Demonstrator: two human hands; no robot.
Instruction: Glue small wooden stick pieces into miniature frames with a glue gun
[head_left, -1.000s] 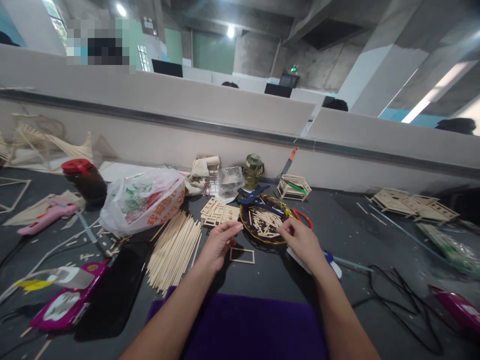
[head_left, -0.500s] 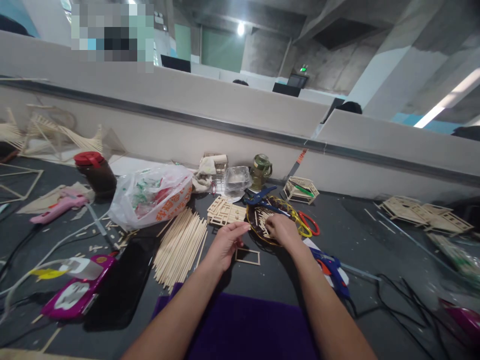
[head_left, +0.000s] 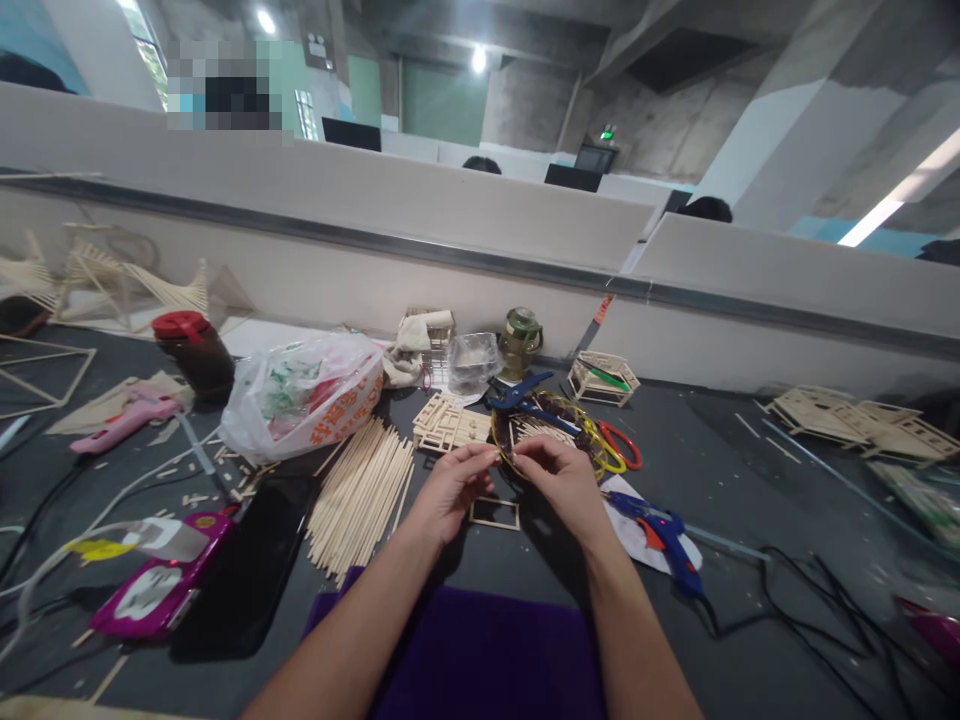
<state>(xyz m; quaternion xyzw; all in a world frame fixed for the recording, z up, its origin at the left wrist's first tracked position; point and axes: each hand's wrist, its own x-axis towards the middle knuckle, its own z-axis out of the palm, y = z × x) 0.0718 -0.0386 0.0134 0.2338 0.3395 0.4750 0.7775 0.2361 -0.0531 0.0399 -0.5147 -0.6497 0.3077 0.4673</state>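
My left hand (head_left: 456,487) is pinched closed at the near rim of the basket, on something too small to make out. Close beside it, my right hand (head_left: 556,480) also pinches, its fingertips nearly meeting the left ones; what they hold is hidden. Behind the hands, the round basket (head_left: 592,440) contains short wooden sticks (head_left: 529,428) and blue-handled pliers (head_left: 525,392). A small rectangular stick frame (head_left: 496,524) lies flat on the dark table just below my hands. Left of the basket stands a little wooden stick model (head_left: 446,424).
Long wooden sticks (head_left: 360,500) lie fanned out left of my hands, near a black phone (head_left: 244,570) and a plastic bag (head_left: 304,395). At right are a blue glue gun (head_left: 671,540) with its cord and red-handled scissors (head_left: 622,445). A green jar (head_left: 520,345) stands behind.
My right hand has come out of the basket and moved left and toward me, up to my left hand's fingertips. The left hand has stayed nearly in place.
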